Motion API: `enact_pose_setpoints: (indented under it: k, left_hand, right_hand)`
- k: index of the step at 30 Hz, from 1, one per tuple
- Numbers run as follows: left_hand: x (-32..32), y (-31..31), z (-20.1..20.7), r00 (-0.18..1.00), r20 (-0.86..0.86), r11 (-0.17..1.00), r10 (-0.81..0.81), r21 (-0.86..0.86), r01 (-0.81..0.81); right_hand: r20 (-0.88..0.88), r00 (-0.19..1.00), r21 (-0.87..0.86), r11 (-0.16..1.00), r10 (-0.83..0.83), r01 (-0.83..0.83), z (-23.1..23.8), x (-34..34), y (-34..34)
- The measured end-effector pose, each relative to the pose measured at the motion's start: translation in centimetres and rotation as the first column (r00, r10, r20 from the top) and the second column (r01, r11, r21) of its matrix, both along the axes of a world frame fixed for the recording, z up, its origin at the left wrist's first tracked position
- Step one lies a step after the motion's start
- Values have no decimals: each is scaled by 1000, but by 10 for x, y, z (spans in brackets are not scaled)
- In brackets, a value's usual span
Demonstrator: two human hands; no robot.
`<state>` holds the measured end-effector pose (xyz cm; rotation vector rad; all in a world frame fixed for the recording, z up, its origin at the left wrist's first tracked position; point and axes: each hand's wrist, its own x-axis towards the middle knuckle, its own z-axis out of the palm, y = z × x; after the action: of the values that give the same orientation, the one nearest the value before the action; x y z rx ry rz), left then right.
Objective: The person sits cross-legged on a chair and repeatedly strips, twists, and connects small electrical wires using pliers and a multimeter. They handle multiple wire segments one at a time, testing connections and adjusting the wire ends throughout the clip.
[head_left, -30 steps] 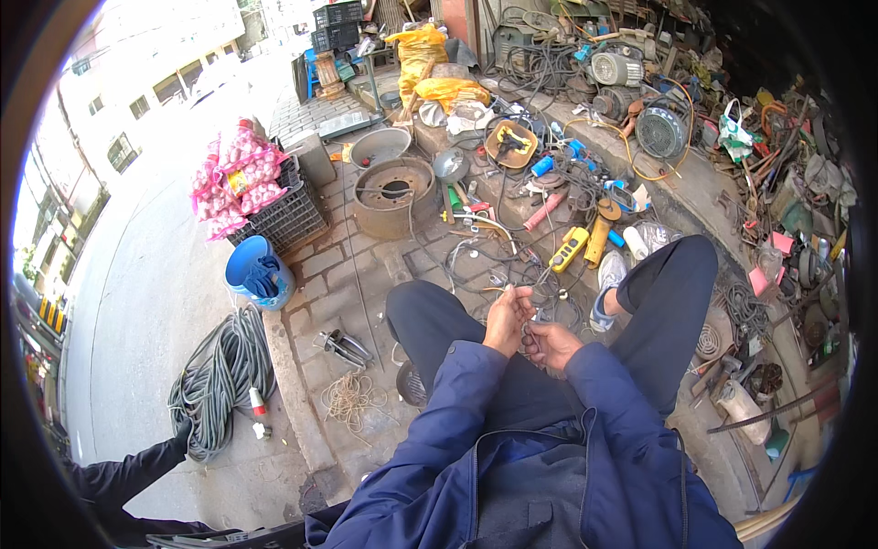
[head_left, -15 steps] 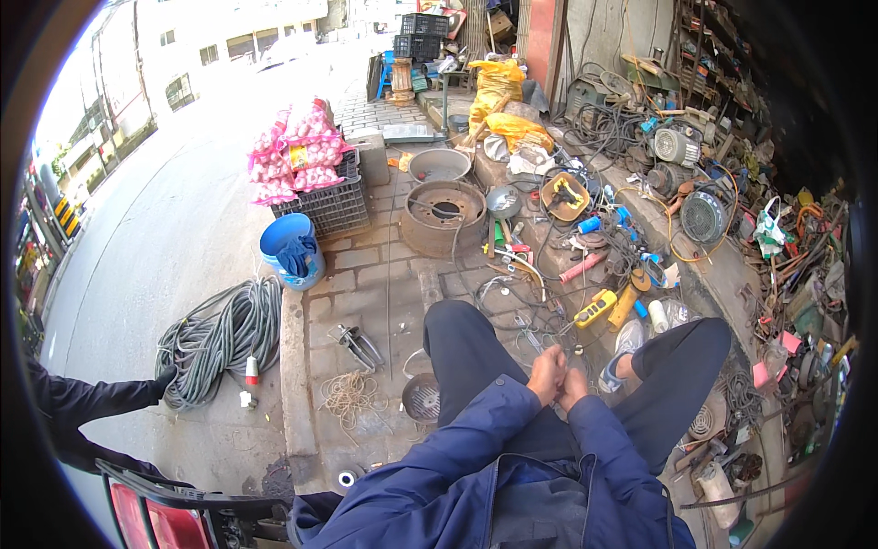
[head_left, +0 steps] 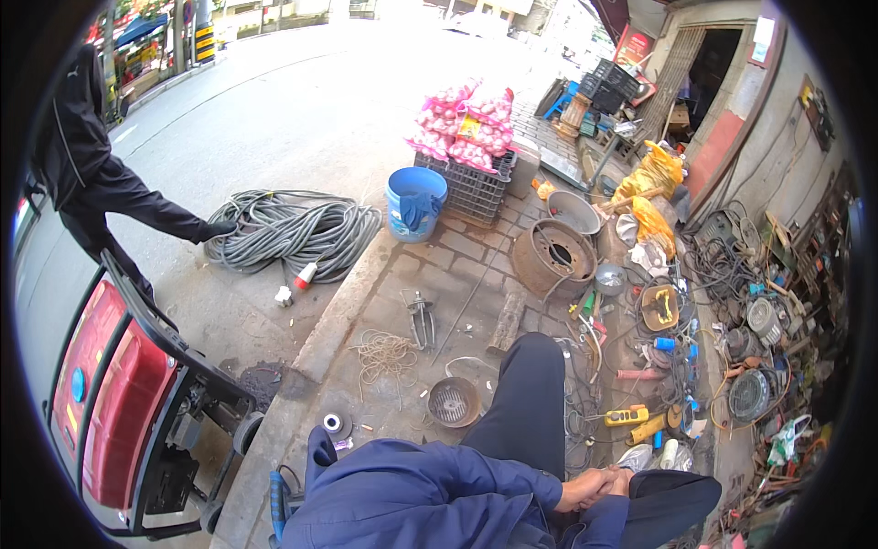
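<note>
My left hand and my right hand are clasped together between my knees, at the lower right of the head view. The fingers are closed and overlap. Whether anything lies between the palms is hidden. Nearest to them are my dark trouser legs and, just beyond, a yellow push-button control box, a yellow angle grinder and loose cables on the ground. A round metal pan sits left of my left knee, with a tangle of string and a metal gear puller farther off.
A red-framed generator stands at left. Behind it, a person in dark clothes has a foot against a coiled grey cable. Farther ahead are a blue bucket, a black crate with pink net bags, and a rusty wheel rim. Clutter fills the right side.
The view has swung left, so the scene shifts right and more of the generator and the other person shows. My hands stay together, now lower in the picture.
</note>
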<state>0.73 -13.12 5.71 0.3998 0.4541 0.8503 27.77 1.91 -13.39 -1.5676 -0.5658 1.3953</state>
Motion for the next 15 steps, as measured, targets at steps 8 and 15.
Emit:
enact_pose_setpoints:
  k: [8,15]
  left_hand:
    - [-55,105,-18,947,171,928,273,-305,-213]
    - [-83,147,-60,916,210,856,341,-472,-210]
  right_hand:
    - [287,771,-106,818,569,-565,106,-175,-56]
    - [-219,835,96,863,504,-496,111,-180,-58]
